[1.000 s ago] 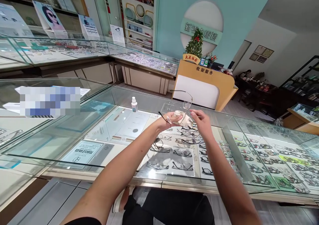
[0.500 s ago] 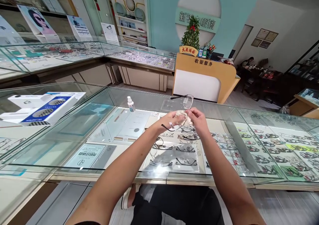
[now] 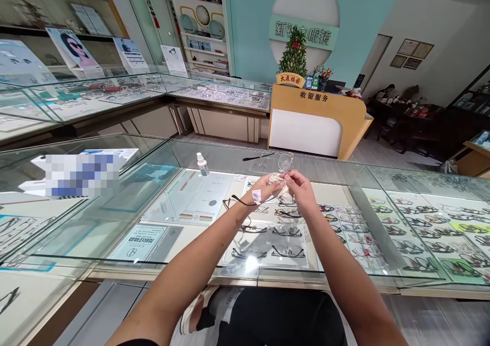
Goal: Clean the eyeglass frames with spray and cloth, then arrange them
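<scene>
A pair of glasses (image 3: 285,162) is held above the glass counter, with one lens upright and a dark temple reaching left. My left hand (image 3: 265,188) is closed round a cream cloth (image 3: 276,180) that wraps the other lens. The second temple, with a small white tag (image 3: 256,197), sticks out by my left wrist. My right hand (image 3: 298,184) pinches the frame near its middle, against the cloth. Behind and left of the hands, a small white bottle (image 3: 202,164) stands on the glass.
The glass showcase (image 3: 329,273) holds rows of eyeglasses under the hands and to the right. A blue and white box (image 3: 82,175) sits on the left glass. Beyond is a wooden cashier counter (image 3: 354,112) with a plant (image 3: 293,55).
The glasses have turned a little, so the free temple points further left and the tag faces up more. Both hands have shifted slightly left and down. The view has tilted a little.
</scene>
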`<move>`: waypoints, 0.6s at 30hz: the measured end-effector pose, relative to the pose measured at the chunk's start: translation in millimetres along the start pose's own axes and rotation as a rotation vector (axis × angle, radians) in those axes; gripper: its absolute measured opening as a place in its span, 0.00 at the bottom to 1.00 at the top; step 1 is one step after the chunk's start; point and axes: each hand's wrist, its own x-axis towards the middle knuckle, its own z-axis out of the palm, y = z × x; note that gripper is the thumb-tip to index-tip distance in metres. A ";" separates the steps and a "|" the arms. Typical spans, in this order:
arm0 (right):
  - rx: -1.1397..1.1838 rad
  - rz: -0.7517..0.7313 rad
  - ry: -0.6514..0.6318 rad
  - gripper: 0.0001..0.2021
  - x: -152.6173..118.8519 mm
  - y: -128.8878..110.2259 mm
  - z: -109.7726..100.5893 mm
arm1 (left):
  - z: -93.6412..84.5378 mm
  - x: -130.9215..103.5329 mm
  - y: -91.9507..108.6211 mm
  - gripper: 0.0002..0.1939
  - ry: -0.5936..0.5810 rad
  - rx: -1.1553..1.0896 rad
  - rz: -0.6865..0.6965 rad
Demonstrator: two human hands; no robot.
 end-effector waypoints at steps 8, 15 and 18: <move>0.026 -0.012 -0.008 0.23 3.2 4.3 -5.5 | -3.9 3.8 -2.8 0.35 -0.057 -0.003 0.025; 0.053 -0.030 0.005 0.22 7.5 11.0 -6.5 | -10.3 2.5 -0.5 0.35 -0.019 0.076 0.032; 0.078 -0.003 0.006 0.23 6.7 12.3 -4.6 | -9.4 5.8 -4.2 0.36 0.073 0.133 0.073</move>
